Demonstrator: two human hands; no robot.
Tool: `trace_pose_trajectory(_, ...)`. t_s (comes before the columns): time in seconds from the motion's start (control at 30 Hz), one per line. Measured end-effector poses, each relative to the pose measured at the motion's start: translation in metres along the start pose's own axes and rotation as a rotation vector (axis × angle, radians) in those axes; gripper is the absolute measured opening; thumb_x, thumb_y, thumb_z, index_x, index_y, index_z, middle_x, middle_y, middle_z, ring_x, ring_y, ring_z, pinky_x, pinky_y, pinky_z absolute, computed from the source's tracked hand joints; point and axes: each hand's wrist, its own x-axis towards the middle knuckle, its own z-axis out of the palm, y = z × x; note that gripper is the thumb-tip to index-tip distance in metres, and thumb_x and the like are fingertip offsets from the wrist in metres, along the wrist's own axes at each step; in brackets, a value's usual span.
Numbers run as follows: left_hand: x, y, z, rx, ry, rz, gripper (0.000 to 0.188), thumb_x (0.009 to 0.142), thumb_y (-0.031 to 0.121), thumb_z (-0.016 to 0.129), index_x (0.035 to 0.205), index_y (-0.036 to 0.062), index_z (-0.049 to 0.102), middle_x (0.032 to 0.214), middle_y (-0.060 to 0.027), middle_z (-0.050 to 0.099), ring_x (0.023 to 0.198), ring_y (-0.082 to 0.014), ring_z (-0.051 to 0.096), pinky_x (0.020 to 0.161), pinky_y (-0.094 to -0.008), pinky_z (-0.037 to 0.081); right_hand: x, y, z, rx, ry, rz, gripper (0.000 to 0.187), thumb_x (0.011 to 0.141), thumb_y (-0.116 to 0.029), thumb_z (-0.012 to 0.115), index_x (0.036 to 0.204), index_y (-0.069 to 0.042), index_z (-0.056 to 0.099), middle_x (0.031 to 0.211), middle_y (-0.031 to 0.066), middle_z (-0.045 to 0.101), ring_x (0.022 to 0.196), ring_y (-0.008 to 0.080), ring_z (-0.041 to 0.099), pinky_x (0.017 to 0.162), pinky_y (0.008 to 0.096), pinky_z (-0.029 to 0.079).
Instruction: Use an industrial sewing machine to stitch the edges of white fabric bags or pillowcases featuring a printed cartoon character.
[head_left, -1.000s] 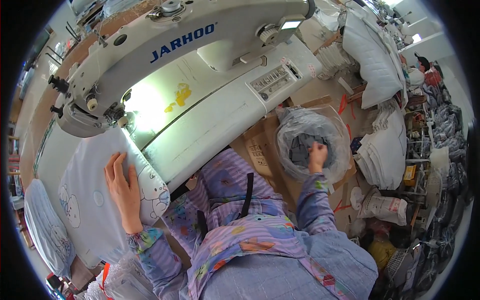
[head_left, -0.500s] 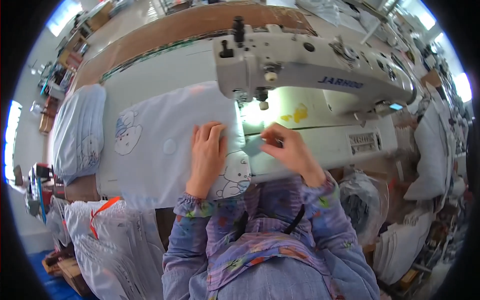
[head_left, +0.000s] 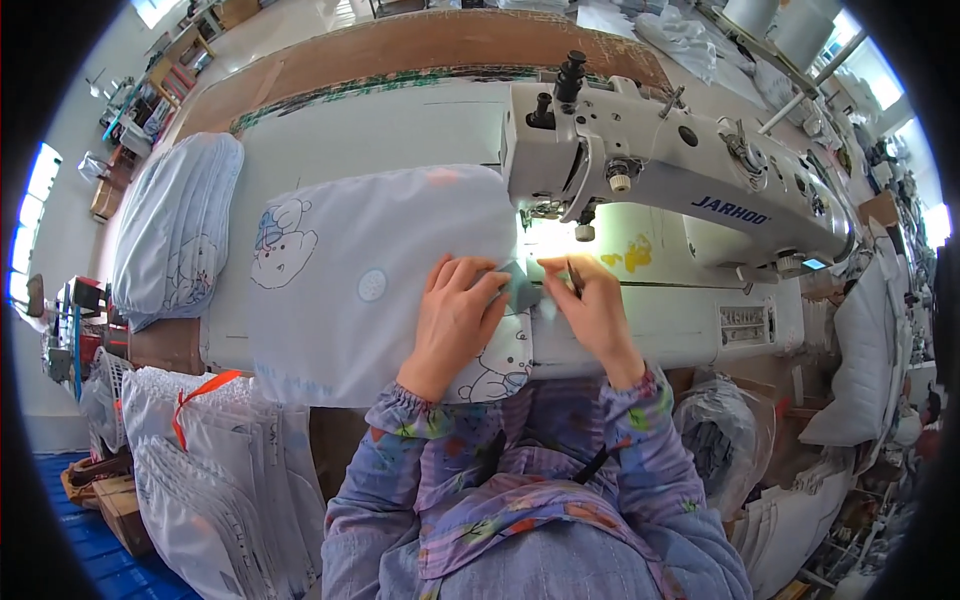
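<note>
White panel [head_left: 335,325]: one.
Grey patch [head_left: 522,290]: one.
Left hand [head_left: 458,318]: resting, loosely spread, on panel.
Right hand [head_left: 598,312]: curling; pinch I'm not discerning.

Two hands: one left hand [head_left: 452,328], one right hand [head_left: 594,312]. One sewing machine [head_left: 625,140] and one bench [head_left: 400,125]. One pale cloth panel [head_left: 340,335], with two cartoon prints [head_left: 283,258] and one round spot [head_left: 372,285]. One small grey-green piece [head_left: 519,290]. One red ribbon [head_left: 207,384]. One clear plastic bag [head_left: 742,415]. One stack of folded cloth [head_left: 165,225], probably four layers or more; the overlapping edges blur the count.
</note>
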Motion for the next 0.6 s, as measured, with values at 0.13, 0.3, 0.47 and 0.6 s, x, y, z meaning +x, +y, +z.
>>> trace_pose_trajectory(0.13,0.002,0.002,0.004,0.018,0.057,-0.006,0.02,0.089,0.012,0.071,0.108,0.0075,0.073,0.117,-0.0066,0.068,0.113,-0.0304,0.063,0.11,-0.0503,0.045,-0.033,-0.003,0.011,-0.2,-0.07,-0.191,0.028,0.093,-0.005,0.072,0.12,-0.007,0.074,0.086,0.0068,0.063,0.068,0.0221,0.06,0.065,0.0364,0.05)
trace_pose_trajectory(0.3,0.0,0.004,0.003,-0.092,0.046,-0.024,0.02,0.09,0.009,0.068,0.108,0.0044,0.074,0.114,-0.0079,0.071,0.109,-0.0308,0.066,0.103,-0.0441,0.05,-0.046,-0.03,0.029,-0.446,-0.192,-0.108,0.038,0.098,-0.014,0.065,0.136,-0.01,0.064,0.094,0.0132,0.061,0.08,0.0378,0.066,0.069,0.0476,0.053)
trace_pose_trajectory(0.47,0.002,0.0,0.007,-0.07,0.048,0.007,0.022,0.09,0.007,0.067,0.11,0.0046,0.075,0.118,-0.0079,0.072,0.117,-0.029,0.066,0.104,-0.0434,0.05,-0.054,-0.028,0.028,-0.314,-0.213,-0.103,0.034,0.097,-0.013,0.067,0.13,-0.006,0.067,0.093,0.0141,0.064,0.078,0.0373,0.065,0.068,0.0459,0.052)
trace_pose_trajectory(0.6,0.003,-0.003,0.007,-0.038,0.021,0.05,0.024,0.09,0.005,0.066,0.112,0.0047,0.074,0.124,-0.0074,0.073,0.124,-0.0278,0.064,0.107,-0.0441,0.048,-0.07,-0.025,0.012,-0.187,-0.135,-0.087,0.03,0.096,-0.01,0.069,0.126,-0.004,0.07,0.092,0.0157,0.066,0.074,0.0328,0.066,0.067,0.0417,0.051)
